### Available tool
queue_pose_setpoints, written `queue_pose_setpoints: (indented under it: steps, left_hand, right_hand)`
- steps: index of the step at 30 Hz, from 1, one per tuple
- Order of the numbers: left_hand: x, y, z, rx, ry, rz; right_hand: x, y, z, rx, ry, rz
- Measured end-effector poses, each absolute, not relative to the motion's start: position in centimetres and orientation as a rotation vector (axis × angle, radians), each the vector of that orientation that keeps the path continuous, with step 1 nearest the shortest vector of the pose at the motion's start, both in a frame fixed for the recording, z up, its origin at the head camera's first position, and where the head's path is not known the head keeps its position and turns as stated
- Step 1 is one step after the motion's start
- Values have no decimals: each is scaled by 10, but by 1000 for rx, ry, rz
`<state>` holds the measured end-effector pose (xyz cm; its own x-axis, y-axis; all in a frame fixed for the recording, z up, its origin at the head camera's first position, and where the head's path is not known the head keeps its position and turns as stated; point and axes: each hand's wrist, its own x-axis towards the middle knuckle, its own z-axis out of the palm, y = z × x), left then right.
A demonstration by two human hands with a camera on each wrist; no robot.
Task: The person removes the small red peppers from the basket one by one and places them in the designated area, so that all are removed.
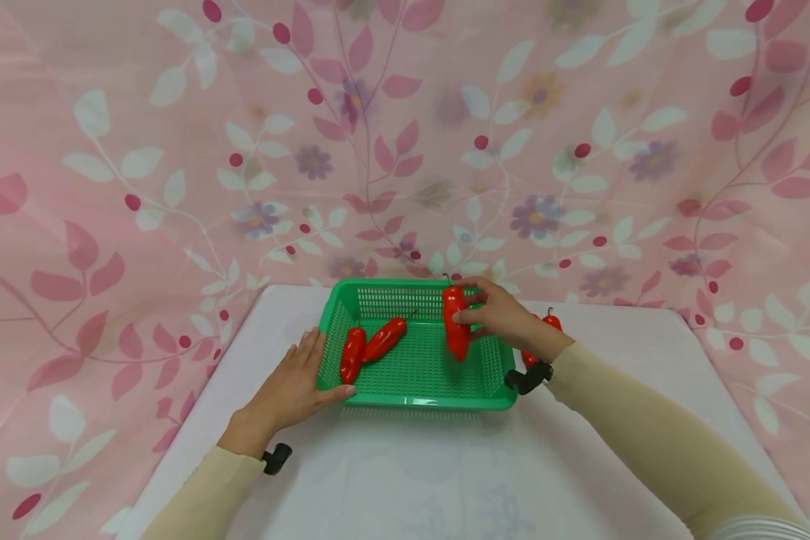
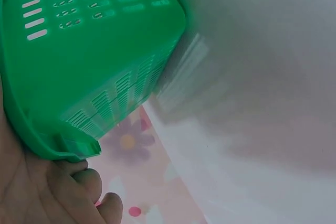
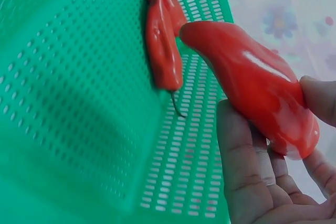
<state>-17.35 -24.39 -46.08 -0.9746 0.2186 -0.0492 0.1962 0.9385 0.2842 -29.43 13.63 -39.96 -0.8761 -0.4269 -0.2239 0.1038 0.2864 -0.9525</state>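
Note:
In the head view, my right hand holds a red pepper over the right part of a green plastic basket. The right wrist view shows this glossy pepper between the thumb and fingers, its narrow end pointing away from the palm. My left hand rests against the basket's left side, fingers extended along it and thumb on the front rim. Inside the basket, two red peppers lie at the left: one pepper near the wall and a slanted pepper touching it.
More red peppers lie on the white-covered table right of the basket, partly hidden by the right hand and wrist. A pink floral cloth hangs behind the table. Each wrist wears a black device.

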Motion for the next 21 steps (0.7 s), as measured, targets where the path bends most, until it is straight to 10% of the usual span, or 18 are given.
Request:
queue_pose_setpoints:
  steps: [21]
  left_hand:
    - [-171,-242,-458,331,3007,428]
  right_hand:
    - [-292,213,-387,-189,2228,-1635]
